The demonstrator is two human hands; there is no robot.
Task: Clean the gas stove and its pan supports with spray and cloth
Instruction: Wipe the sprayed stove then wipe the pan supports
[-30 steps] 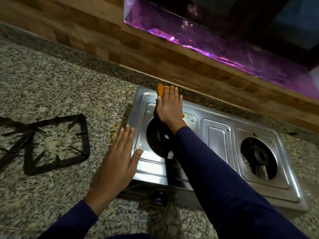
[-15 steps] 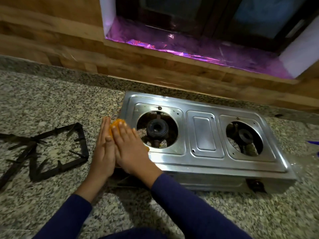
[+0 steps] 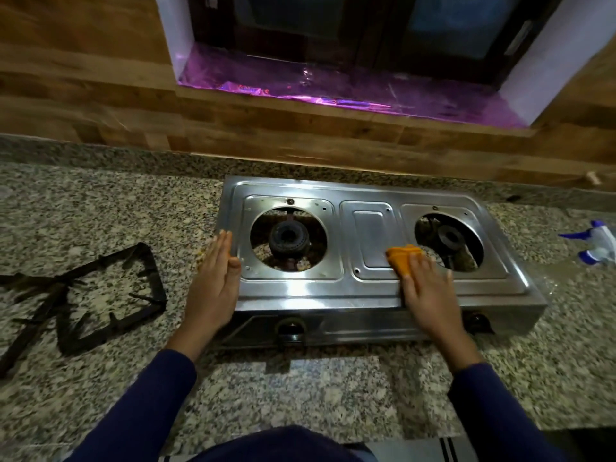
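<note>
left hand [image 3: 215, 281]: straight fingers against stove [image 3: 300, 291], 9 o'clock edge | right hand [image 3: 430, 291]: flat fingers press cloth [image 3: 401, 258] beside right burner [image 3: 448, 236] | pan supports [image 3: 83, 295] 9 o'clock of stove, spray bottle [image 3: 596, 245] 3 o'clock

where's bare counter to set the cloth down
Bare granite countertop lies in front of the stove, between the two sleeves. Another free patch sits left of the stove, behind the pan supports, up to the wall. Crowded: beside the stove's left edge, where the left hand rests, and far right by the spray bottle.
</note>
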